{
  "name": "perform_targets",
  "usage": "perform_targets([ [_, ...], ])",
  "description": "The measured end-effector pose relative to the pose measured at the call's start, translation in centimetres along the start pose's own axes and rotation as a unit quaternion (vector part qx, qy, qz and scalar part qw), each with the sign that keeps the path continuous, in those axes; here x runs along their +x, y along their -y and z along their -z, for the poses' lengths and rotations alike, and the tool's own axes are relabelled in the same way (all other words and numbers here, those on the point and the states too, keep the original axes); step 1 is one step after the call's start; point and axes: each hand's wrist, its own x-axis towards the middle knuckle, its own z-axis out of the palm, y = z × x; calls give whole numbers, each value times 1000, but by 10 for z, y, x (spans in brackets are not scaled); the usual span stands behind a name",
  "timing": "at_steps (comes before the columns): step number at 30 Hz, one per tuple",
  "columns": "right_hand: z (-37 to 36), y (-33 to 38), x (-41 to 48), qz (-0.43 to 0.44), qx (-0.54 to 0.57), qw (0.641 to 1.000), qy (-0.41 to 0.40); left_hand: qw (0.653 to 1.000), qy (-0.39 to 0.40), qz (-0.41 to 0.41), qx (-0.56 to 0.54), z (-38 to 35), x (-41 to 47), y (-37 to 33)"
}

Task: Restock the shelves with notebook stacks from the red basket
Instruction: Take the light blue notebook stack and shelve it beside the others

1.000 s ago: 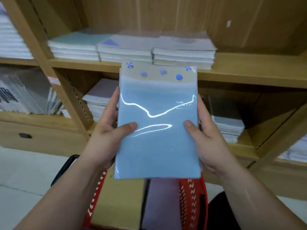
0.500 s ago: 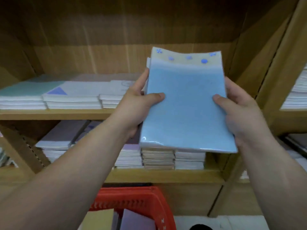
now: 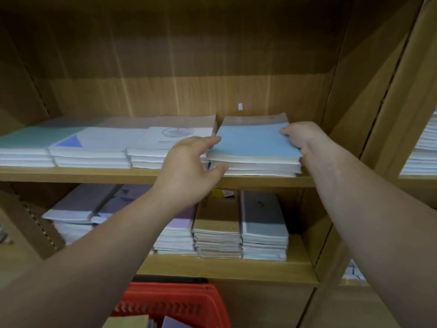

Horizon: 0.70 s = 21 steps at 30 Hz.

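Now our left hand (image 3: 189, 171) pinches the front-left corner of the notebook stack (image 3: 254, 143), our right hand (image 3: 300, 138) grips its right side; its long axis runs toward the back of the shelf (image 3: 71, 175).

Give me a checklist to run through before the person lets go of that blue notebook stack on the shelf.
1. Blue notebook stack sits on the upper shelf: ok, its underside appears to meet the board.
2. Clear of the neighbouring stack: ok, a narrow gap shows at the back.
3. Front edge in line with the row: cannot tell, the wide lens bends things.
4. Hands steady it: ok, the left hand pinches the front left corner and the right hand grips the right side.
5. More stock in the red basket: ok, covers show inside.
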Motion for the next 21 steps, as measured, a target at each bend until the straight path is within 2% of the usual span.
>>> perform_targets([
  [2, -5, 4, 5, 14, -33, 999, 1, 988, -26, -61, 143, 0, 3, 9],
  [4, -7, 7, 7, 29, -57, 998, 11, 977, 6, -53, 206, -2, 12, 20],
  [6, -2, 10, 6, 77, -109, 991, 11, 973, 53, -41, 222, -3, 19, 26],
  [9, 13, 10, -4, 129, -148, 981, -1, 971, 74, -51, 222, -1, 26, 33],
  [12, 23, -2, -21, 136, -130, 975, 118, 964, 84, -60, 246, -2, 30, 36],
  [14, 23, -16, -29, 150, -183, 957, 167, 957, 95, -68, 266, -3, 33, 36],
  [17, 18, -29, -23, 189, -278, 934, 122, 952, 102, -71, 279, -5, 42, 34],
  [21, 16, -26, -9, 188, -249, 946, 90, 950, 114, -57, 285, -7, 56, 29],
])
